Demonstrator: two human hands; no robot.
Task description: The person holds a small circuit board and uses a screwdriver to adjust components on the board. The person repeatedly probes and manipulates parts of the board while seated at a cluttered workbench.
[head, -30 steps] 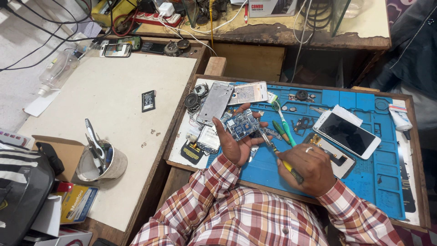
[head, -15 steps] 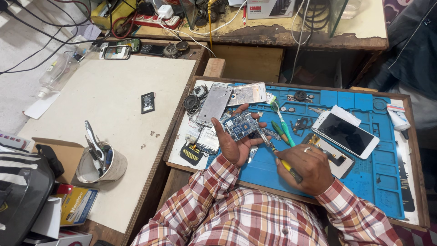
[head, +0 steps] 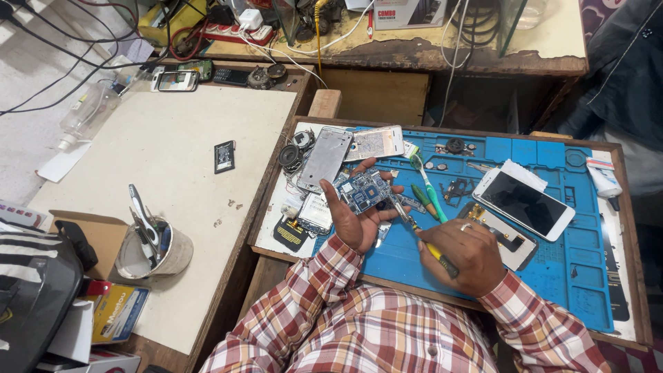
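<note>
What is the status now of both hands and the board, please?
Left hand holds blue circuit board, palm up. Right hand grips yellow-handled screwdriver, tip at the board. White phone lies apart on blue mat, nothing blocking.

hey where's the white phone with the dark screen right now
In the head view the white phone lies face up on the right part of the blue work mat, just beyond the right hand, partly over another phone body.
</note>
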